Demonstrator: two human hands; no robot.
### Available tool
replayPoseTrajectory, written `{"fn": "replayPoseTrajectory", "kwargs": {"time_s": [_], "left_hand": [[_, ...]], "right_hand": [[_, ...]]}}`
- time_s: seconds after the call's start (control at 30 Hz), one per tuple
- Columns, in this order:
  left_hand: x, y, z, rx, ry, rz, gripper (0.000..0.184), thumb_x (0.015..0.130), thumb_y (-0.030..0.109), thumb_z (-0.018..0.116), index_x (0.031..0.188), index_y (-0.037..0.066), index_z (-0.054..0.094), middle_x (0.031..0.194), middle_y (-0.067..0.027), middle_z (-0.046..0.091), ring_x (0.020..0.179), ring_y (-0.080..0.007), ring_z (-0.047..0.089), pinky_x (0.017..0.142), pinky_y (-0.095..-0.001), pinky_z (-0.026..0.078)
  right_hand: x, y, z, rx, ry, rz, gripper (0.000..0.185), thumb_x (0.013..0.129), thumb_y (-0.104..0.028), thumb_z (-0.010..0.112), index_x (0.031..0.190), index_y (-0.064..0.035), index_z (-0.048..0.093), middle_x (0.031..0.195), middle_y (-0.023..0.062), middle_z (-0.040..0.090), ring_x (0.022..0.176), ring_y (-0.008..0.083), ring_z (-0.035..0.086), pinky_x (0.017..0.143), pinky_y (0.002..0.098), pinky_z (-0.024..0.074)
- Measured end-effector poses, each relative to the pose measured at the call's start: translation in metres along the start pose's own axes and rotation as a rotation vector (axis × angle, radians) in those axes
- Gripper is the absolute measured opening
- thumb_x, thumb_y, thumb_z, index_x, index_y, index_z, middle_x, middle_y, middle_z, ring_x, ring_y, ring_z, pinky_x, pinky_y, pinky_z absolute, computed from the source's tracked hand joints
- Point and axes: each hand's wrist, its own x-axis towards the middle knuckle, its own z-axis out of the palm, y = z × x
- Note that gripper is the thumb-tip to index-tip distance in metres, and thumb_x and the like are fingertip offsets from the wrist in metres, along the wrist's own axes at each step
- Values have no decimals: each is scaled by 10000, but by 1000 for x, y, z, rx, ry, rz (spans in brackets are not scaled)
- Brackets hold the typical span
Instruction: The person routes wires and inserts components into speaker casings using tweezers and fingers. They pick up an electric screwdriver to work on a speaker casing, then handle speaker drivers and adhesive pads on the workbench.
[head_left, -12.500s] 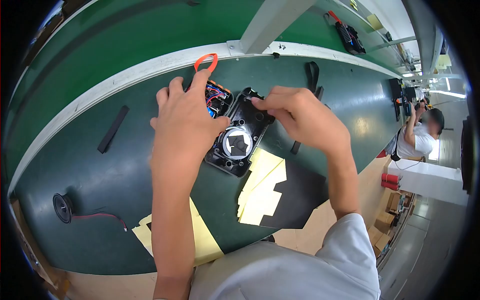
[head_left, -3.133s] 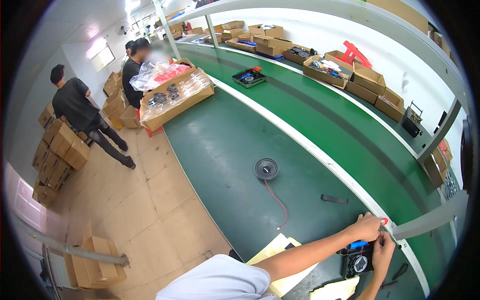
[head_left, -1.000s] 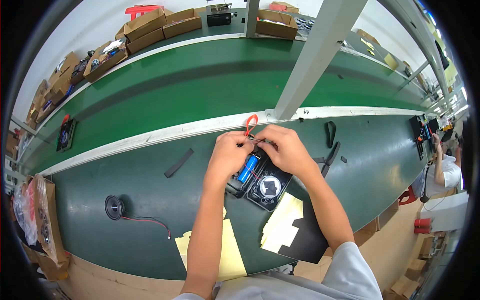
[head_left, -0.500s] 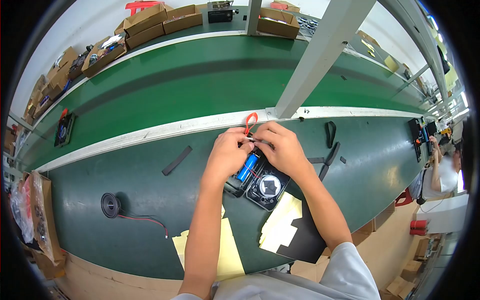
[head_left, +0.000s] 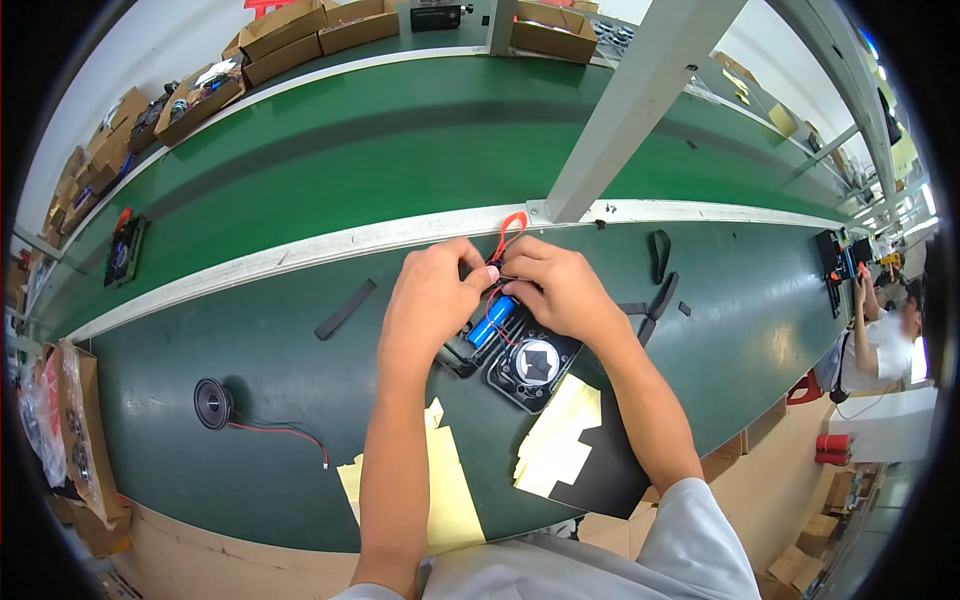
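An opened black device casing (head_left: 515, 392) lies on the dark green table. A blue cylindrical battery (head_left: 492, 321) and a round silver-and-black speaker (head_left: 538, 363) show inside it. At its far end, beside a red-orange strap loop (head_left: 511, 230), my left hand (head_left: 432, 292) is closed, thumb and fingertips pinched together. Opposite it, my right hand (head_left: 560, 287) pinches at the same spot, its fingertips nearly meeting the left ones. Thin red wires (head_left: 493, 298) run from there past the battery. What sits between the fingertips is too small and covered to name.
A loose speaker (head_left: 213, 404) with a red lead lies left. Yellow sheets (head_left: 452, 490) and a black sheet (head_left: 612, 470) lie near me. Black strips (head_left: 345, 309) flank the casing. A metal post (head_left: 625, 120) rises behind my hands. A co-worker (head_left: 880, 345) sits far right.
My left hand has shifted left and its fingertips have drawn slightly apart from the right ones. More of the red wires shows. The right hand stays in nearly the same place.
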Motion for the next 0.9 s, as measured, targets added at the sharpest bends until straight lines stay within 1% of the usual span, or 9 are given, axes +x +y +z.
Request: {"fn": "replayPoseTrajectory", "kwargs": {"time_s": [0.03,0.13,0.23,0.33,0.37,0.47,0.6,0.7,0.9], "left_hand": [[-1,0,-2,6,-32,47,245,842,95,730,1047,-18,656,971,-173,716,848,-253,710,783,-356,530],[8,-24,8,-313,-109,180,333,821,-7,714,1135,-23,604,1094,-196,697,1008,-269,695,890,-357,545],[6,-27,0,-288,-248,118,379,807,-78,685,1167,-41,571,1187,-215,665,1130,-291,656,979,-375,533],[8,-31,1,-254,-178,106,368,816,-71,672,1166,-52,561,1188,-220,665,1133,-300,656,971,-382,535],[8,-31,3,-222,-151,99,368,821,-74,660,1182,-59,589,1183,-216,677,1139,-299,661,966,-376,533],[9,-28,3,-147,-173,100,373,821,-67,659,1193,-50,634,1155,-204,702,1111,-288,679,951,-363,533],[6,-30,-2,-99,-172,126,375,820,-56,661,1194,-27,665,1115,-182,723,1066,-265,702,933,-348,536],[5,-31,-5,-103,-201,137,378,814,-52,660,1190,-18,668,1105,-176,728,1052,-254,708,930,-347,538],[6,-30,-2,-93,-211,134,364,798,-55,650,1158,-9,678,1096,-178,729,1049,-261,708,934,-349,538]], "right_hand": [[0,2,-2,25,1,3,123,810,-50,695,930,-23,690,947,84,633,814,301,646,726,409,529],[0,8,-9,92,31,24,129,821,-16,681,950,-19,694,908,102,634,799,295,638,713,392,515],[3,1,-16,132,122,81,131,843,-8,675,971,-22,699,853,119,627,768,280,620,682,361,492],[4,-1,-17,124,19,75,141,836,-16,691,977,-19,699,837,111,616,723,267,602,664,365,488],[2,4,-13,151,-31,80,169,799,-16,740,967,-26,719,784,79,588,655,197,555,598,320,459],[0,3,-5,91,-87,113,199,791,-23,746,984,-20,697,810,97,591,664,240,592,616,363,482],[1,2,-1,-46,52,84,159,782,-38,755,919,-34,675,818,96,598,696,286,614,626,382,494],[4,-5,-2,-146,11,69,132,777,-46,750,876,-34,665,839,91,616,735,316,628,656,403,503],[7,-17,-10,-187,-78,241,98,780,-43,737,854,-27,674,856,98,633,771,310,641,686,410,505]]}}
